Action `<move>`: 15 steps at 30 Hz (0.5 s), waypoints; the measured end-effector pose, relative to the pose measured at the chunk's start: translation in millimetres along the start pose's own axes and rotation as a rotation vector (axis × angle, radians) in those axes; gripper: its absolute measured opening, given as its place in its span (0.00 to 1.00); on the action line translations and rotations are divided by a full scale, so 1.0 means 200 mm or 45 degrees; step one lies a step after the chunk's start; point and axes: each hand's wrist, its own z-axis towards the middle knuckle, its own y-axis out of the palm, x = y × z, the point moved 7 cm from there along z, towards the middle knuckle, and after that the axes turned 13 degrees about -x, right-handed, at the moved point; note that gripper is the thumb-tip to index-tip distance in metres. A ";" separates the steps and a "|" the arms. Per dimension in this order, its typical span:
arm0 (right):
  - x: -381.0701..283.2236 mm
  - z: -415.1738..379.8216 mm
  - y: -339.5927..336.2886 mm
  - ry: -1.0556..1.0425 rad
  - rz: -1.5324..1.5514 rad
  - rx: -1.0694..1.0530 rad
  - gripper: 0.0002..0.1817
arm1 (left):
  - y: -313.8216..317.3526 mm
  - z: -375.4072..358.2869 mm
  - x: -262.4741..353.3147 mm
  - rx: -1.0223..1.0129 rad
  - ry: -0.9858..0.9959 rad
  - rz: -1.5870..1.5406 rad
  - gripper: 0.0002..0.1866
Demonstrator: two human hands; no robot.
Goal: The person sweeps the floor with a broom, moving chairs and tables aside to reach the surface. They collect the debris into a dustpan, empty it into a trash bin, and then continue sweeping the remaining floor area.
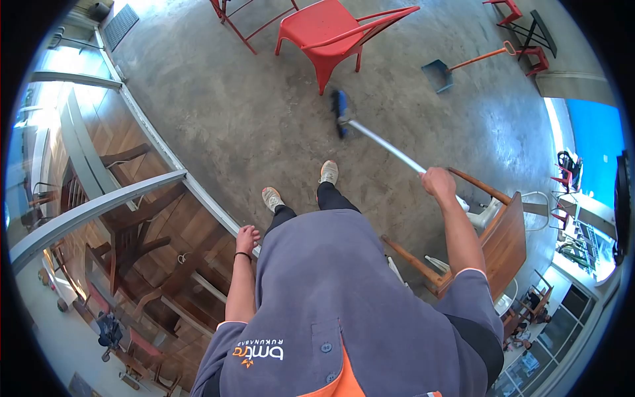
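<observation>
My right hand [438, 181] is wrapped round the upper part of a pale metal broom handle [387, 146]. The handle slants up and left to a blue and black broom head [340, 114], slightly blurred, on the grey concrete floor just below a red metal chair [320, 28]. At my left side, near the glass partition's frame, my left hand [248, 239] hangs with its fingers curled and a dark band on the wrist. Whether anything is in those fingers is too small to tell.
A dustpan [438, 76] with a long orange handle lies at the upper right. Beside my right arm stands a wooden table [508, 248]. The partition's frame [153, 135] runs along my left, with wooden chairs behind the glass. My shoes [329, 172] are below the broom head.
</observation>
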 end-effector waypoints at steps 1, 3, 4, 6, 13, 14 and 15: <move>-0.08 -0.06 0.03 -0.024 0.010 -0.069 0.23 | -0.06 -0.01 -0.07 0.008 -0.039 -0.041 0.13; -0.29 -0.17 0.09 -0.078 0.029 -0.205 0.24 | -0.19 -0.03 -0.19 0.028 -0.114 -0.127 0.12; -0.41 -0.21 0.14 -0.104 0.029 -0.246 0.24 | -0.24 -0.05 -0.24 0.027 -0.151 -0.178 0.10; -0.71 -0.25 0.25 -0.149 0.012 -0.292 0.21 | -0.35 -0.06 -0.34 -0.021 -0.134 -0.200 0.10; -1.68 -0.19 0.61 -0.548 -0.222 -0.240 0.16 | -0.64 -0.17 -0.55 0.135 0.109 0.482 0.19; -1.74 -0.17 0.64 -0.596 -0.280 -0.240 0.16 | -0.65 -0.21 -0.56 0.132 0.095 0.627 0.20; -1.73 -0.10 0.68 -0.529 -0.244 -0.253 0.17 | -0.65 -0.24 -0.57 0.129 0.079 0.777 0.20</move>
